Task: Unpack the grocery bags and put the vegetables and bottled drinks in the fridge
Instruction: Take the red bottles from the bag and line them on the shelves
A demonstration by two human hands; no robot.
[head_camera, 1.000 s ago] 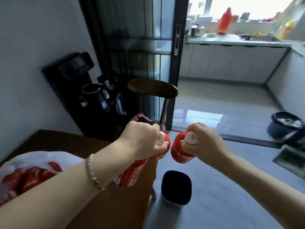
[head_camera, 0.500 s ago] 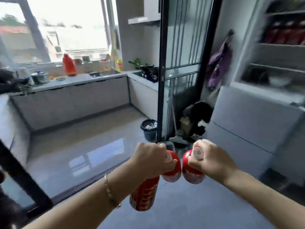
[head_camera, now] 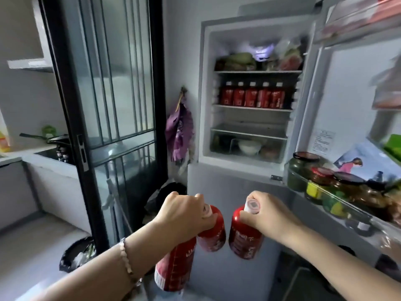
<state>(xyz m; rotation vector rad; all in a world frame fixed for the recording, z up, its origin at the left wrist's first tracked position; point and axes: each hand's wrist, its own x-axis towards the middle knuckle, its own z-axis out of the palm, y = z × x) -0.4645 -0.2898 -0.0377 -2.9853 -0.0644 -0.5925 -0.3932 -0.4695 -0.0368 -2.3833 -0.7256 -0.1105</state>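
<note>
Open fridge viewed from the front, with both hands raised below its upper compartment. Left hand, a beaded bracelet on its wrist, is clenched around the necks of two red bottles: the near red bottle hangs down and tilts toward the camera, and the second red bottle hangs just beside it, toward the fridge. Right hand grasps the third red bottle by its neck; the white cap shows between thumb and fingers. The second and third bottles hang close together, a narrow gap between them, in front of the closed lower door of the fridge. Inside the fridge, the middle shelf carries a row of shelved red bottles standing upright; the shelf above holds bagged green vegetables; the drawer at the bottom contains a white bowl. The fridge door stands open to the right of the compartment, and its lower rack holds glass jars side by side. A purple bag hangs on the wall left of the fridge, next to a dark-framed sliding door
</note>
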